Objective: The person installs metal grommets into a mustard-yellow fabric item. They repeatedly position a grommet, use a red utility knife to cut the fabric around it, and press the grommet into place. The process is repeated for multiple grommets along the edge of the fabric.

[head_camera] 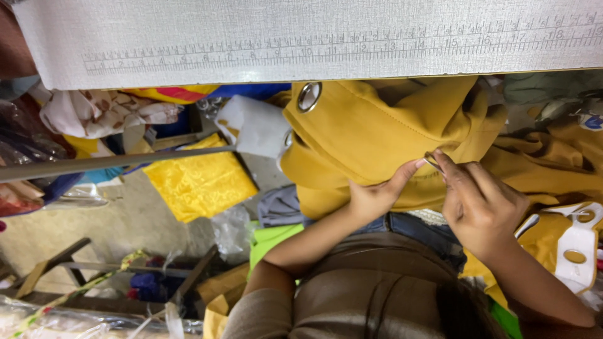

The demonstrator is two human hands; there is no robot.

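Both hands, left hand (370,198) and right hand (480,204), pinch soft mustard-yellow cloth (377,138) below its silver metal ring (308,96); it looks floppy.

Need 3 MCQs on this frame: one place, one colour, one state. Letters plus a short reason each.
1. Where is the metal ring in the yellow cloth?
A. just under the ruled white board
B. on the floor
C. in the left hand

2. What colour is the cloth that both hands work on?
A. blue
B. mustard yellow
C. white

3. What are the left hand and right hand doing?
A. resting flat, apart
B. pinching the same spot of cloth, fingertips close together
C. hanging free, touching nothing

Answers: 1 A, the ring sits at the cloth's upper edge right below the board. 2 B, the folds under both hands are mustard. 3 B, thumb and fingers meet at one fold.
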